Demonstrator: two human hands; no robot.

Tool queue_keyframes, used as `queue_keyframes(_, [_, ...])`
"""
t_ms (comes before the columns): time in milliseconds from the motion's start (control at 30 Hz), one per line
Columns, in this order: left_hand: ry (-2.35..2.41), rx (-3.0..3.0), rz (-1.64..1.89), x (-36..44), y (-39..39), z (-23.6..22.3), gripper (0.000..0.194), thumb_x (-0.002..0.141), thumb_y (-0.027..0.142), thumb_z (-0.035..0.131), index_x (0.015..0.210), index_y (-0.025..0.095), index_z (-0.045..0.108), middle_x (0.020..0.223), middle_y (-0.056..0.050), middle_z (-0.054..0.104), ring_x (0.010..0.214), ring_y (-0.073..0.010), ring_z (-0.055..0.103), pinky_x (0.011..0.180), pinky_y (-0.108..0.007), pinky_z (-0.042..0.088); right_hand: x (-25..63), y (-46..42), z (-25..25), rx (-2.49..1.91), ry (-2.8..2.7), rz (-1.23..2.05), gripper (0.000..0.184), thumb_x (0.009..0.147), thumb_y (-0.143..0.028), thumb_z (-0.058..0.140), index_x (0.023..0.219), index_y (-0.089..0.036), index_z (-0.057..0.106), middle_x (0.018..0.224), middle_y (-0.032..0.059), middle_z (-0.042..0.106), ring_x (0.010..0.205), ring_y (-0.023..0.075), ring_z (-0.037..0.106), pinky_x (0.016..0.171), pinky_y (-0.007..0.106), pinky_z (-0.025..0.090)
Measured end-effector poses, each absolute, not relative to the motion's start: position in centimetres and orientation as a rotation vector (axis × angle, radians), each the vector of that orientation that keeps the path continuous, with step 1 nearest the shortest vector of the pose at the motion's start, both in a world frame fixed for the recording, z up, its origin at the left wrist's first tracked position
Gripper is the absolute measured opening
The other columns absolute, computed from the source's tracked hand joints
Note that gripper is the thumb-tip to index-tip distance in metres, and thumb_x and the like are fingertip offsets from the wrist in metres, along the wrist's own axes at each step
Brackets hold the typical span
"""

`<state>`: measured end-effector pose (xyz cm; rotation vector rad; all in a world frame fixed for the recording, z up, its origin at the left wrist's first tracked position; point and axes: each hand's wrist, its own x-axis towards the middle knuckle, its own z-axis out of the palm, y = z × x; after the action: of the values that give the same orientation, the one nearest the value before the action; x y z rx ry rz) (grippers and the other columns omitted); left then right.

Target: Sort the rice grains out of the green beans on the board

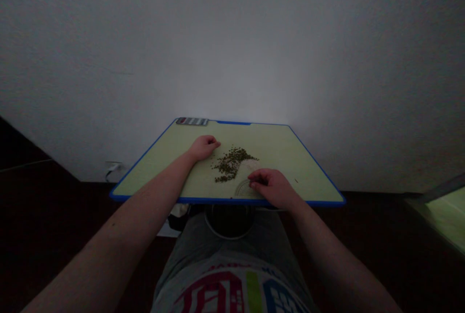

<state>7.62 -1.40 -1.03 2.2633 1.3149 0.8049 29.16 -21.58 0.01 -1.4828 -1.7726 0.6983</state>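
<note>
Small dark green-brown seeds or beans (232,162) lie spread in a loose pile on a pale yellow-green board (290,158) with a blue edge. Left of the pile, my left hand (205,148) rests near the board with its fingers curled closed; whatever they hold is hidden. My right hand (272,187) is closed in a pinch at the lower right of the pile, its fingertips beside a clear, round-rimmed item (242,189). A whitish patch (249,164), perhaps pale grains, lies just beyond these fingertips. What the pinch holds is too small to tell.
A phone (192,121) lies at the board's far left corner. Below the near edge, a dark round pot or bowl (230,236) sits between my legs. A wall (232,51) rises behind the board, with a plug and cable (113,167) at lower left.
</note>
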Motion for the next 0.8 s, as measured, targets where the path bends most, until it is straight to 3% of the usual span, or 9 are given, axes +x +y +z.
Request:
queue_keyframes(467, [1.319, 2.229, 0.797, 7.6, -1.6, -0.9, 0.035, 0.070, 0.049, 0.048, 0.063, 0.016, 0.057, 0.053, 0.002, 0.051, 0.052, -0.0113, 0.044, 0.051, -0.025, 0.032, 29.0, -22.3, 0.0, -1.454, -1.747, 0.718, 0.019, 0.072, -0.022, 0.057, 0.090, -0.019, 0.064, 0.079, 0.0021, 0.068, 0.070, 0.0144, 0.062, 0.065, 0.026, 0.048])
queue_keyframes(633, [1.317, 2.258, 0.793, 7.5, -1.6, -0.9, 0.035, 0.070, 0.049, 0.047, 0.064, 0.016, 0.058, 0.054, 0.002, 0.051, 0.053, -0.0115, 0.044, 0.052, -0.025, 0.031, 29.6, -23.9, 0.0, -1.523, -1.718, 0.298, 0.016, 0.077, -0.024, 0.054, 0.089, -0.019, 0.064, 0.083, 0.0037, 0.068, 0.073, 0.0159, 0.060, 0.068, 0.029, 0.047])
queue_keyframes(800, [1.317, 2.271, 0.800, 7.5, -1.6, -0.9, 0.036, 0.071, 0.050, 0.047, 0.065, 0.016, 0.059, 0.053, 0.001, 0.051, 0.054, -0.0120, 0.044, 0.051, -0.025, 0.032, 27.4, -25.6, -0.6, -1.289, -2.060, 0.007, 0.023, 0.083, -0.017, 0.045, 0.094, -0.020, 0.065, 0.088, 0.0056, 0.067, 0.082, 0.0164, 0.057, 0.078, 0.031, 0.044])
